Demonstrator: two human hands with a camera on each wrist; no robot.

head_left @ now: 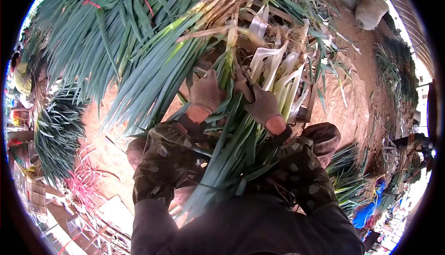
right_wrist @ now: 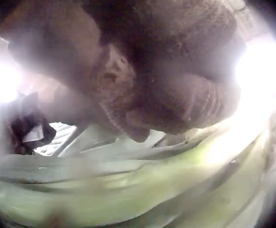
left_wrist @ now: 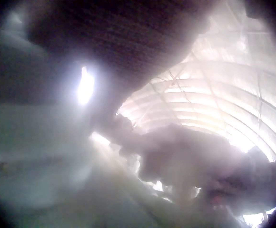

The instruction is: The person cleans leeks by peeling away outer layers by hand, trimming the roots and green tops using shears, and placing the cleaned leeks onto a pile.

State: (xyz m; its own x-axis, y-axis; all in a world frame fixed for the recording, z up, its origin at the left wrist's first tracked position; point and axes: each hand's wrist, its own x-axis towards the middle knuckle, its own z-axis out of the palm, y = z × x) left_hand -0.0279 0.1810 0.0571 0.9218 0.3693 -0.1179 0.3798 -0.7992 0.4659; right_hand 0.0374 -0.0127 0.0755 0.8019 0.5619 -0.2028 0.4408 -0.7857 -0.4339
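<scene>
In the head view my gloved left hand point(head_left: 205, 92) grips a leek point(head_left: 229, 53), its root end pointing away from me. My gloved right hand point(head_left: 264, 105) holds a dark metal tool point(head_left: 249, 90) close beside that stalk; its exact kind cannot be told. Curled fingers point(right_wrist: 195, 102) of the right hand show above pale green leek stalks point(right_wrist: 142, 190) in the right wrist view. Trimmed-looking leeks point(head_left: 278, 69) with white stems lie just beyond the right hand, their green leaves point(head_left: 227, 157) running back over the lap. The left wrist view is hazy, with the hand's work hidden.
A large heap of leeks point(head_left: 92, 37) spreads at the upper left, with another bundle point(head_left: 55, 134) lower left. Pink ties point(head_left: 85, 180) lie on the ground. Sacks point(head_left: 371, 9) stand at the upper right, and a blue bag point(head_left: 364, 215) is at the lower right.
</scene>
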